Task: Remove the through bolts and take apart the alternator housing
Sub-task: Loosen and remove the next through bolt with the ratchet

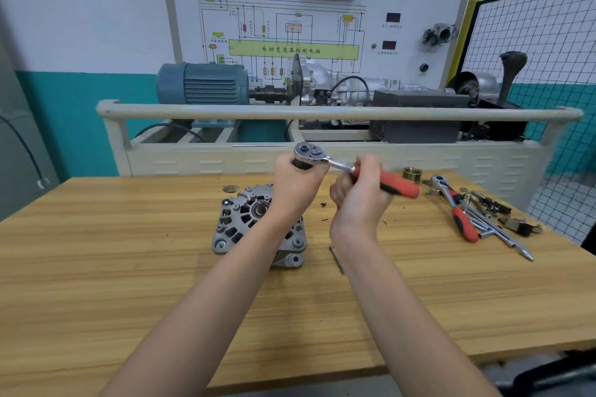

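Ratchet wrench (325, 160): held above bench; L hand (298, 185) curled round socket end, R hand (362, 193) gripping red handle; alternator (248, 222) on workbench (129, 251) beneath; one through bolt (336, 258) lies beside it; step: prob. socket fitting; next: seat on remaining bolt.

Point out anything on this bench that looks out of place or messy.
Dark crumbs of debris are scattered on the wooden table to the right of the alternator. One loose bolt lies alone beside it, apart from the untidy heap of tools and parts at the right edge. Nothing looks damaged.
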Motion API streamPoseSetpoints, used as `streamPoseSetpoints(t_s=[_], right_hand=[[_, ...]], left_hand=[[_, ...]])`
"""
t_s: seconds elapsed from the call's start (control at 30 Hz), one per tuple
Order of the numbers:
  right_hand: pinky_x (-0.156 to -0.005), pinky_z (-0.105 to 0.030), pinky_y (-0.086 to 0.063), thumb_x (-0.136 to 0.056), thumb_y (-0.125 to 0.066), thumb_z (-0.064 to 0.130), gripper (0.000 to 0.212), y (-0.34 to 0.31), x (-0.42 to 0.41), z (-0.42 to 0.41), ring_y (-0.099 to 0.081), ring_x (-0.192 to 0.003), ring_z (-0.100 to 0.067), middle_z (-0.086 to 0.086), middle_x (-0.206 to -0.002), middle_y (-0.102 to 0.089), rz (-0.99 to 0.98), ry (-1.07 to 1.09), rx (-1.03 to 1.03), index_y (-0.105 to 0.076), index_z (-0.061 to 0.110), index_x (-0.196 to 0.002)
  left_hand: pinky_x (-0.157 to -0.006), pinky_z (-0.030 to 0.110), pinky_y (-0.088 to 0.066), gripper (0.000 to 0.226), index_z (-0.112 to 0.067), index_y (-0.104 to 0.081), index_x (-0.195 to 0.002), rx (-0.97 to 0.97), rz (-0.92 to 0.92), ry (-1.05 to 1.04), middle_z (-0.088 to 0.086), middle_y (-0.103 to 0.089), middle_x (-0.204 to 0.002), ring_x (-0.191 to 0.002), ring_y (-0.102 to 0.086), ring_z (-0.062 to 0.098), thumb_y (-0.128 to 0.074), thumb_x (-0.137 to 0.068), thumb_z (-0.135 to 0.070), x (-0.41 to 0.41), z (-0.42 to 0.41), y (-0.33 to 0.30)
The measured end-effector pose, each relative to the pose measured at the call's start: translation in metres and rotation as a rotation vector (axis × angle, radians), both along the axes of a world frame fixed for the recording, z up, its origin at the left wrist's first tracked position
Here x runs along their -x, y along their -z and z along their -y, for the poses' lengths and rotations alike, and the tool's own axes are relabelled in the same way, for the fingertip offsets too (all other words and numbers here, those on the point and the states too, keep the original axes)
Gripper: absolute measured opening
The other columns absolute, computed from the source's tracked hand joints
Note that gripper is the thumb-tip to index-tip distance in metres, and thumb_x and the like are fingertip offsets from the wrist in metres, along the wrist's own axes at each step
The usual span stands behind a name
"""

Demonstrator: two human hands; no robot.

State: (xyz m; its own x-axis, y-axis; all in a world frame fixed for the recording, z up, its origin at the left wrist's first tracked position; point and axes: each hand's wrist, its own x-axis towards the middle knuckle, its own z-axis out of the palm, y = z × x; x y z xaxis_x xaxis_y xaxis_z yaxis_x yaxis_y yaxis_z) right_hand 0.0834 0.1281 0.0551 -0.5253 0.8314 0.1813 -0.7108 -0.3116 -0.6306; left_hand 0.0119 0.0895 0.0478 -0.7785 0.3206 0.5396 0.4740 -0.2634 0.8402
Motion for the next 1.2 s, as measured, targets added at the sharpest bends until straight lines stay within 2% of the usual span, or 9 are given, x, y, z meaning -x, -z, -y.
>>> streamPoseSetpoints(t_s=[0.1,0.2,0.33,0.47,0.63,0.77,0.9,1.1,1.2], right_hand=[[-0.036,-0.019,-0.022,-0.091,-0.05,0.006,0.031,0.008,-0.007,0.01,-0.025,-0.034,-0.006,0.01,-0.04,-0.03,-0.062,0.02,-0.032,-0.035,0.017,-0.065],[-0.035,-0.018,-0.02,-0.09,-0.049,0.007,0.033,-0.005,-0.003,-0.006,-0.022,-0.033,-0.007,0.009,-0.039,-0.028,0.008,-0.075,-0.091,-0.033,0.018,-0.063],[-0.033,-0.018,-0.016,-0.091,-0.047,0.014,0.045,-0.034,0.014,-0.039,-0.017,-0.031,-0.008,0.008,-0.035,-0.023,0.238,-0.407,-0.222,-0.035,0.02,-0.049],[-0.033,-0.018,-0.01,-0.09,-0.042,0.011,0.055,-0.055,0.033,-0.051,-0.013,-0.03,-0.007,0.007,-0.034,-0.02,0.303,-0.652,-0.309,-0.03,0.022,-0.037],[-0.033,-0.017,-0.017,-0.087,-0.05,0.012,0.037,-0.038,0.027,-0.034,-0.018,-0.032,-0.008,0.008,-0.038,-0.023,0.247,-0.355,-0.174,-0.034,0.02,-0.054],[-0.036,-0.018,-0.022,-0.086,-0.054,0.008,0.029,-0.005,0.008,-0.003,-0.026,-0.036,-0.007,0.005,-0.048,-0.031,0.022,-0.04,-0.006,-0.036,0.018,-0.065],[-0.037,-0.019,-0.022,-0.086,-0.052,0.007,0.031,0.003,0.002,0.01,-0.025,-0.037,-0.008,0.007,-0.044,-0.031,-0.042,0.002,-0.036,-0.035,0.018,-0.064],[-0.034,-0.017,-0.015,-0.088,-0.047,0.012,0.041,-0.038,0.018,-0.04,-0.016,-0.031,-0.008,0.008,-0.035,-0.022,0.245,-0.403,-0.217,-0.033,0.021,-0.05],[-0.035,-0.019,-0.009,-0.088,-0.041,0.011,0.054,-0.054,0.031,-0.053,-0.012,-0.03,-0.007,0.007,-0.034,-0.018,0.31,-0.665,-0.347,-0.03,0.023,-0.037]], left_hand=[[-0.042,0.014,-0.025,0.044,-0.018,-0.036,-0.053,-0.036,0.024,-0.026,-0.015,-0.034,-0.041,-0.042,-0.027,0.001,-0.058,-0.08,0.009,-0.002,-0.003,0.004],[-0.045,0.02,-0.031,0.037,-0.015,-0.043,-0.054,0.071,0.018,0.035,-0.012,-0.039,-0.042,-0.041,-0.034,0.004,-0.059,-0.078,0.007,0.002,0.005,0.002],[-0.053,0.029,-0.039,0.031,-0.018,-0.05,-0.048,0.274,-0.076,0.245,-0.002,-0.046,-0.043,-0.046,-0.045,0.019,-0.064,-0.073,-0.007,0.013,0.025,-0.011],[-0.047,0.026,-0.034,0.049,-0.022,-0.046,-0.043,0.31,-0.069,0.35,0.0,-0.04,-0.043,-0.043,-0.037,0.018,-0.061,-0.081,0.005,0.014,0.027,-0.018],[-0.043,0.021,-0.026,0.041,-0.014,-0.041,-0.051,0.189,-0.002,0.191,0.0,-0.036,-0.045,-0.039,-0.03,0.012,-0.053,-0.079,0.014,0.009,0.02,-0.009],[-0.044,0.021,-0.026,0.041,-0.018,-0.038,-0.053,0.05,0.055,-0.035,-0.014,-0.036,-0.04,-0.041,-0.03,0.004,-0.054,-0.078,0.01,-0.001,0.007,-0.007],[-0.041,0.018,-0.024,0.042,-0.018,-0.036,-0.052,0.016,0.082,-0.073,-0.013,-0.034,-0.039,-0.04,-0.027,0.002,-0.055,-0.079,0.009,-0.005,0.003,-0.005],[-0.055,0.026,-0.041,0.032,-0.008,-0.051,-0.049,0.305,-0.075,0.12,0.002,-0.05,-0.042,-0.045,-0.046,0.015,-0.061,-0.076,0.004,0.003,0.024,-0.015],[-0.048,0.022,-0.037,0.037,-0.01,-0.047,-0.049,0.353,-0.079,0.278,0.003,-0.046,-0.04,-0.04,-0.042,0.018,-0.062,-0.079,0.006,0.004,0.027,-0.02]])
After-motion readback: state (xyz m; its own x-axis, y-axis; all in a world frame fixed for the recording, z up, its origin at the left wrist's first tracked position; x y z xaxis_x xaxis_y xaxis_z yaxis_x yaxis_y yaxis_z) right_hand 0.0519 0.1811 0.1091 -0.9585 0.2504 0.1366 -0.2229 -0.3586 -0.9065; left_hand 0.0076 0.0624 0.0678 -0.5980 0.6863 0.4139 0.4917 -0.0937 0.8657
